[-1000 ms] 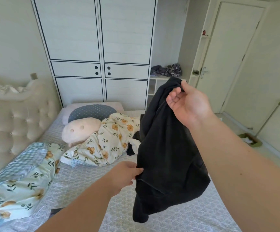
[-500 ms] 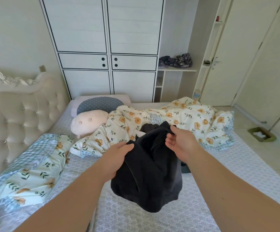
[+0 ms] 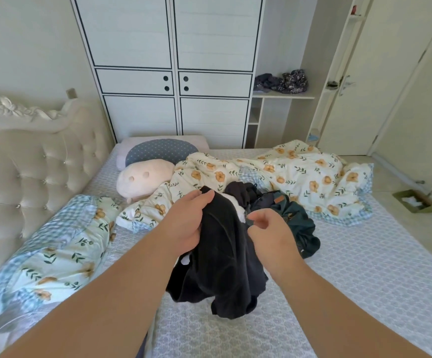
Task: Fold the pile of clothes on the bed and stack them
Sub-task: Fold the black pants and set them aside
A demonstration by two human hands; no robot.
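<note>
Head view: my left grip [image 3: 187, 223] clutched the black garment [image 3: 225, 259] above the bed [image 3: 351, 280]; my right grip [image 3: 266, 233] pinched its edge.

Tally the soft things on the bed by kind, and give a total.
Pillows: 3 (floral pillow, blue dotted pillow, pink plush pillow)
Quilts: 1 (floral quilt)
Clothes seen apart: 3 (black garment held up, dark green garment, white garment)
Total: 7
</note>
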